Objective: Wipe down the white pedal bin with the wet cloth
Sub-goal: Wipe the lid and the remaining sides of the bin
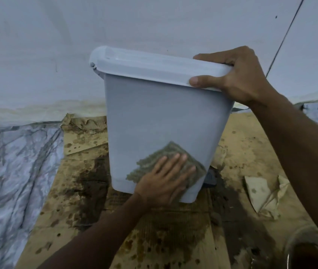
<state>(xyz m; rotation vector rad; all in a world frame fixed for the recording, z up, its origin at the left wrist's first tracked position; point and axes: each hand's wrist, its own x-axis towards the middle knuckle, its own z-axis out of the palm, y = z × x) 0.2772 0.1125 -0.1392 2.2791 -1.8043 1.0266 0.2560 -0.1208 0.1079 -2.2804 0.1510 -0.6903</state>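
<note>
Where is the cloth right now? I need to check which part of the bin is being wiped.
The cloth lies flat under the left hand, pressed against the lower part of the pedal bin's facing side, near its bottom right corner.

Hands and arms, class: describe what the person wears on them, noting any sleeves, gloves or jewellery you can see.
Both arms are bare as far as the picture shows, with no sleeves. The left hand and right hand wear no gloves. No rings, watch or bracelets show on the fingers or wrists.
</note>
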